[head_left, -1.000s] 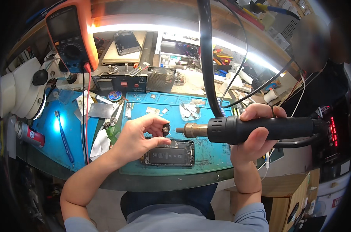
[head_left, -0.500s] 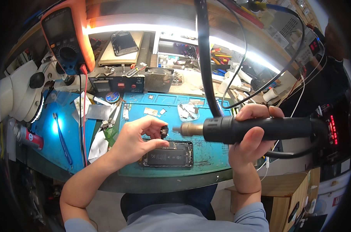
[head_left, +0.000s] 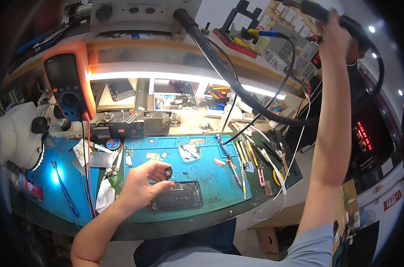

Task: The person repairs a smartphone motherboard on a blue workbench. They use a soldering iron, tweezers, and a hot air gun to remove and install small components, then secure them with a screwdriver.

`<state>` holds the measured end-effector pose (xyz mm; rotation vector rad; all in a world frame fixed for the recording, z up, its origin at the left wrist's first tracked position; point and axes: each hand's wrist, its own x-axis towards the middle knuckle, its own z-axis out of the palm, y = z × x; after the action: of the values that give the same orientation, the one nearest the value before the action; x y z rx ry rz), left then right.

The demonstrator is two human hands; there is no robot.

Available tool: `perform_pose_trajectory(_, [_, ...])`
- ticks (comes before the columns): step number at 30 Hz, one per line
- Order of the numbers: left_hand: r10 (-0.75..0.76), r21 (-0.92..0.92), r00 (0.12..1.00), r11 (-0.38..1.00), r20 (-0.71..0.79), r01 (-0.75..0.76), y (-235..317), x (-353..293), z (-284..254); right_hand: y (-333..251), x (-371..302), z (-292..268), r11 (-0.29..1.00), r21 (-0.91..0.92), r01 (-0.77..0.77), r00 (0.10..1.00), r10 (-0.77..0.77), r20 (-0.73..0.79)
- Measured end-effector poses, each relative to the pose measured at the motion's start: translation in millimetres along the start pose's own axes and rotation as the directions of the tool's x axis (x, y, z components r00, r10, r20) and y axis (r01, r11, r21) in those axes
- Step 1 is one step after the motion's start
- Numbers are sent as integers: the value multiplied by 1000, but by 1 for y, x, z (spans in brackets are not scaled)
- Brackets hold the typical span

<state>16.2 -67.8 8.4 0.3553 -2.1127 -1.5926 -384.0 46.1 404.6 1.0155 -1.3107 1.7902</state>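
My left hand (head_left: 144, 183) pinches a small black part (head_left: 168, 173), perhaps a camera module, between thumb and fingertips. Just below it lies an opened phone (head_left: 180, 196) on the blue work mat (head_left: 219, 196), its black battery showing. High at the upper right, my raised right hand (head_left: 335, 35) grips the black handle of a hot-air gun (head_left: 315, 10). The gun's metal nozzle points to the upper left, partly cut by the picture's edge. A thick black hose (head_left: 219, 62) runs from the grey station (head_left: 139, 13) on the shelf toward the right.
An orange multimeter (head_left: 68, 84) hangs at the left, above a white microscope (head_left: 17, 133). Blue tweezers (head_left: 64, 189) and a red can (head_left: 28, 187) lie at the left. A clear tray (head_left: 190, 152) of parts sits behind the phone. Pens, pliers and cables crowd the right; a person is beyond.
My right hand has swung the hot-air gun from beside the phone up to the upper right. The left hand still holds the black part over the phone. The view has tilted upward.
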Motion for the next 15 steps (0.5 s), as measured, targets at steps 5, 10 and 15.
perform_pose_trajectory(5, [40,77,999,996,-8,-39,0,2,0,-3,45,107,820,-557,132,989,-71,130])
perform_pose_trajectory(10, [51,144,997,989,-63,-42,11,-3,-10,25,41,173,595,-787,163,863,300,406])
perform_pose_trajectory(15, [148,235,986,964,-78,-126,10,-1,-2,55,48,160,651,-758,52,743,482,465])
